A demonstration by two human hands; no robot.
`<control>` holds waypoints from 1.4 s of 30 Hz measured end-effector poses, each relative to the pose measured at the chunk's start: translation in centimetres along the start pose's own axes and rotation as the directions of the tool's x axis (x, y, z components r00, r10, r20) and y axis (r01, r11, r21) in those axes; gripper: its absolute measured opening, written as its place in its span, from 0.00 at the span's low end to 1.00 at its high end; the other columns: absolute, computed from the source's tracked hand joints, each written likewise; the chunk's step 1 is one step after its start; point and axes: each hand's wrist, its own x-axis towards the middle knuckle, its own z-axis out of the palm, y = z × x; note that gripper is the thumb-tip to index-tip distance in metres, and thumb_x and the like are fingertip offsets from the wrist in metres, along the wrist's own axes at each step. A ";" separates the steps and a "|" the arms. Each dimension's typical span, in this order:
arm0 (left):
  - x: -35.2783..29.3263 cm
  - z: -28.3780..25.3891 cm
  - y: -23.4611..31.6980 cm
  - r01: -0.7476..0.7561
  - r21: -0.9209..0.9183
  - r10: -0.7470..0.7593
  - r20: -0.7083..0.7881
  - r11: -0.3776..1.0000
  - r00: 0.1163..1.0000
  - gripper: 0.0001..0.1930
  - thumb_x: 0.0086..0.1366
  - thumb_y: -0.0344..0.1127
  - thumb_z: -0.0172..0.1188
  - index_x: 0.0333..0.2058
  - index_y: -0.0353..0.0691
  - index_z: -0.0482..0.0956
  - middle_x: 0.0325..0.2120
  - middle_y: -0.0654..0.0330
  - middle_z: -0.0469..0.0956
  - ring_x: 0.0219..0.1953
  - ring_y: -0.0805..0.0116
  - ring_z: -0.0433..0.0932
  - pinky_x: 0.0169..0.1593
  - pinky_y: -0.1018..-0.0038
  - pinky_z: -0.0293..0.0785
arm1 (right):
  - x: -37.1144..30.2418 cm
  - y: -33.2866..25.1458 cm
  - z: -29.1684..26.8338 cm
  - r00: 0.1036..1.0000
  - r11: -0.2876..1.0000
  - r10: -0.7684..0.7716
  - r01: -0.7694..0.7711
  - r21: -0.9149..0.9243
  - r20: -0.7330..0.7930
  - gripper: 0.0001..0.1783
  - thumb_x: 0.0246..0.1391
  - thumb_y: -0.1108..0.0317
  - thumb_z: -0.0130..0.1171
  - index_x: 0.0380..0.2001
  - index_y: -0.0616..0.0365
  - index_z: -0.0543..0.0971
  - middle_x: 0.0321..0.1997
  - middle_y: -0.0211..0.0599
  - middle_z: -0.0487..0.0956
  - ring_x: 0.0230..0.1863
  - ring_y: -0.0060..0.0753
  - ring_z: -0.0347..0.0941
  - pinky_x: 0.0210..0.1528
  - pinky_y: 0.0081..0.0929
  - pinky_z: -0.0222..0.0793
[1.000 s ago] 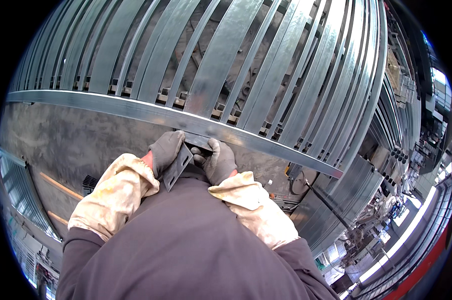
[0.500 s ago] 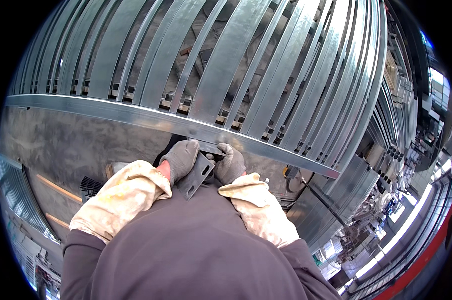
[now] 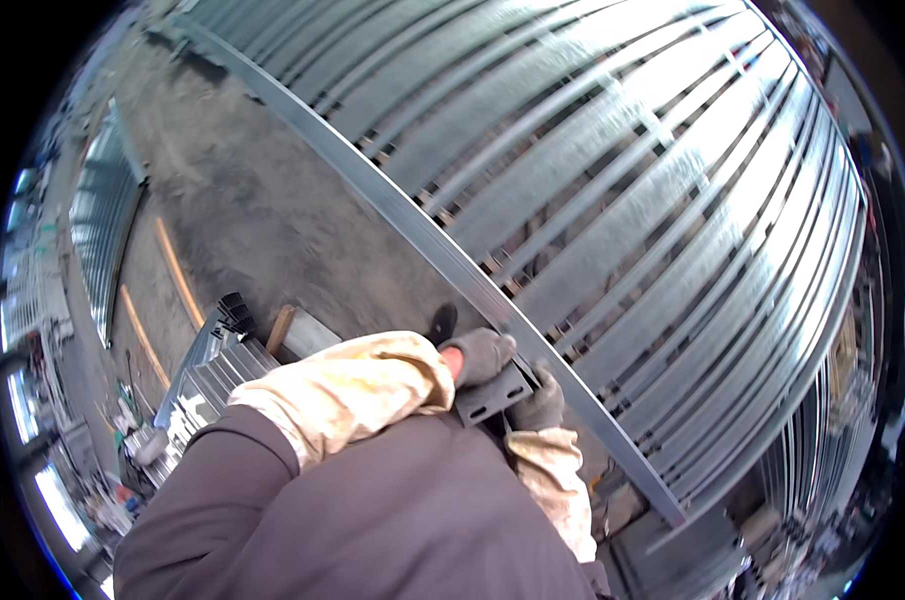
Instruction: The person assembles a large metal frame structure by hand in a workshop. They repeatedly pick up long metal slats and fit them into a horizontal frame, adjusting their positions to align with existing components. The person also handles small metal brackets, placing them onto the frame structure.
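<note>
A dark metal bracket with slotted holes is held between my two gloved hands, close in front of my body. My left hand, in a grey glove, is closed at the bracket's upper edge. Lower and to the right, my right hand grips its other side, some fingers hidden by the metal. Just beyond both hands runs the long galvanized rail of a large slatted metal frame. Whether the hands or bracket touch the rail, I cannot tell.
On the left, two wooden strips lie on the grey floor near a ribbed metal panel. Stacked metal profiles are beside my left arm. My dark shoe shows below the rail.
My view has turned, so the frame and rail now slant down to the right. My hands appear further right and lower, both still on the bracket.
</note>
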 end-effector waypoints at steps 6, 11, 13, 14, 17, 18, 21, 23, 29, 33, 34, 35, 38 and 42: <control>-0.8 -1.4 1.0 0.162 -0.135 -0.167 -0.025 0.977 0.986 0.31 0.76 0.58 0.42 0.43 0.34 0.84 0.41 0.37 0.83 0.49 0.40 0.82 0.52 0.54 0.74 | 1.3 -5.1 -0.8 0.862 0.283 0.270 -0.497 0.821 0.429 0.17 0.64 0.69 0.58 0.55 0.61 0.78 0.49 0.38 0.85 0.51 0.31 0.81 0.55 0.31 0.75; -1.9 -4.8 -0.8 0.085 -0.122 -0.072 0.105 0.989 0.992 0.40 0.74 0.69 0.43 0.40 0.32 0.85 0.40 0.39 0.83 0.47 0.43 0.82 0.53 0.55 0.73 | -0.6 -9.5 -3.3 0.653 0.415 0.709 -0.691 0.592 0.267 0.21 0.65 0.53 0.62 0.46 0.61 0.77 0.37 0.36 0.83 0.42 0.42 0.81 0.48 0.38 0.77; -5.4 -10.3 -1.1 0.045 -0.086 -0.031 0.154 0.995 0.988 0.36 0.74 0.65 0.46 0.40 0.31 0.85 0.39 0.41 0.83 0.46 0.46 0.83 0.52 0.57 0.74 | -1.3 -9.3 -2.8 0.886 0.898 0.432 -0.440 -0.010 -0.170 0.23 0.63 0.49 0.63 0.41 0.62 0.80 0.31 0.43 0.83 0.32 0.40 0.80 0.39 0.37 0.74; -5.8 -11.8 -3.1 0.057 -0.103 -0.041 0.158 0.993 0.987 0.29 0.71 0.57 0.51 0.39 0.33 0.85 0.39 0.44 0.84 0.44 0.49 0.83 0.51 0.59 0.75 | -2.1 -11.3 -3.0 0.949 0.929 0.177 -0.249 -0.275 -0.261 0.22 0.62 0.49 0.64 0.35 0.61 0.80 0.29 0.45 0.82 0.32 0.39 0.80 0.38 0.37 0.73; -8.3 -14.3 -14.4 -0.098 -0.185 0.066 -0.171 0.978 0.983 0.23 0.67 0.53 0.56 0.43 0.37 0.85 0.43 0.45 0.83 0.45 0.46 0.82 0.48 0.60 0.75 | -1.5 -17.6 -2.2 0.903 0.771 0.257 -0.406 -0.491 -0.344 0.21 0.59 0.51 0.66 0.36 0.61 0.79 0.29 0.45 0.82 0.34 0.47 0.80 0.41 0.43 0.74; -10.9 -17.8 -15.0 -0.045 -0.255 -0.003 -0.183 0.966 0.983 0.20 0.68 0.49 0.56 0.45 0.38 0.85 0.45 0.46 0.84 0.47 0.47 0.82 0.49 0.62 0.76 | -1.4 -17.3 -1.7 0.909 0.746 0.209 -0.387 -0.543 -0.361 0.20 0.59 0.52 0.66 0.37 0.60 0.80 0.31 0.46 0.82 0.37 0.48 0.80 0.43 0.43 0.74; -13.6 -20.3 -28.3 -0.117 -0.185 0.029 -0.420 0.976 0.907 0.10 0.69 0.32 0.56 0.41 0.36 0.84 0.49 0.51 0.85 0.44 0.56 0.83 0.46 0.67 0.78 | -0.6 -15.7 -1.3 0.936 0.717 -0.026 -0.228 -0.659 -0.352 0.19 0.59 0.54 0.65 0.42 0.60 0.81 0.38 0.48 0.81 0.45 0.51 0.78 0.50 0.43 0.73; -17.3 -23.0 -33.8 0.147 -0.240 -0.239 -0.423 0.960 0.874 0.10 0.69 0.35 0.59 0.36 0.34 0.83 0.46 0.51 0.86 0.40 0.57 0.82 0.44 0.65 0.78 | 0.7 -16.2 -0.5 0.900 0.738 -0.279 -0.021 -0.674 -0.333 0.20 0.59 0.54 0.65 0.44 0.60 0.81 0.44 0.50 0.79 0.50 0.52 0.77 0.54 0.43 0.71; -24.7 -29.1 -43.4 0.407 -0.299 -0.505 -0.533 0.863 0.678 0.31 0.68 0.67 0.58 0.32 0.38 0.85 0.29 0.47 0.83 0.34 0.50 0.82 0.42 0.59 0.75 | 6.4 -16.5 6.0 0.916 0.719 -0.168 -0.140 -0.680 -0.365 0.15 0.62 0.61 0.58 0.47 0.59 0.81 0.49 0.50 0.82 0.52 0.55 0.79 0.56 0.47 0.73; -25.2 -30.3 -44.1 0.404 -0.481 -0.623 -0.506 0.778 0.597 0.31 0.67 0.66 0.60 0.34 0.37 0.85 0.29 0.49 0.84 0.34 0.53 0.82 0.42 0.61 0.76 | 6.2 -16.1 6.8 0.906 0.704 -0.194 -0.138 -0.696 -0.376 0.13 0.61 0.65 0.55 0.45 0.57 0.82 0.47 0.45 0.83 0.50 0.53 0.79 0.54 0.46 0.74; -25.1 -30.9 -41.3 0.366 -0.454 -0.580 -0.572 0.813 0.580 0.26 0.71 0.59 0.61 0.33 0.36 0.83 0.21 0.63 0.77 0.25 0.74 0.72 0.33 0.70 0.69 | 6.5 -16.2 6.6 0.911 0.703 -0.178 -0.146 -0.696 -0.371 0.13 0.61 0.65 0.55 0.45 0.57 0.82 0.47 0.45 0.83 0.49 0.53 0.79 0.54 0.46 0.74; -23.7 -32.2 -41.0 0.321 -0.455 -0.546 -0.552 0.830 0.630 0.26 0.71 0.58 0.61 0.33 0.37 0.83 0.22 0.63 0.77 0.26 0.74 0.72 0.34 0.70 0.70 | 6.8 -16.2 6.4 0.916 0.702 -0.161 -0.155 -0.695 -0.368 0.12 0.61 0.66 0.55 0.44 0.57 0.82 0.47 0.45 0.83 0.49 0.53 0.79 0.54 0.45 0.74; -21.4 -35.7 -40.2 0.250 -0.430 -0.471 -0.550 0.868 0.690 0.23 0.72 0.55 0.61 0.33 0.38 0.82 0.23 0.65 0.77 0.28 0.76 0.72 0.35 0.72 0.70 | 7.1 -16.2 6.0 0.930 0.683 -0.114 -0.182 -0.707 -0.349 0.13 0.59 0.66 0.55 0.45 0.55 0.82 0.48 0.45 0.83 0.51 0.53 0.79 0.55 0.46 0.74; -17.1 -45.5 -38.0 0.059 -0.448 -0.338 -0.576 0.892 0.744 0.19 0.74 0.50 0.59 0.36 0.37 0.81 0.25 0.66 0.76 0.30 0.77 0.71 0.37 0.72 0.70 | 7.1 -16.8 6.2 0.927 0.692 -0.076 -0.217 -0.689 -0.368 0.15 0.58 0.66 0.56 0.47 0.53 0.83 0.49 0.44 0.83 0.52 0.52 0.78 0.56 0.46 0.73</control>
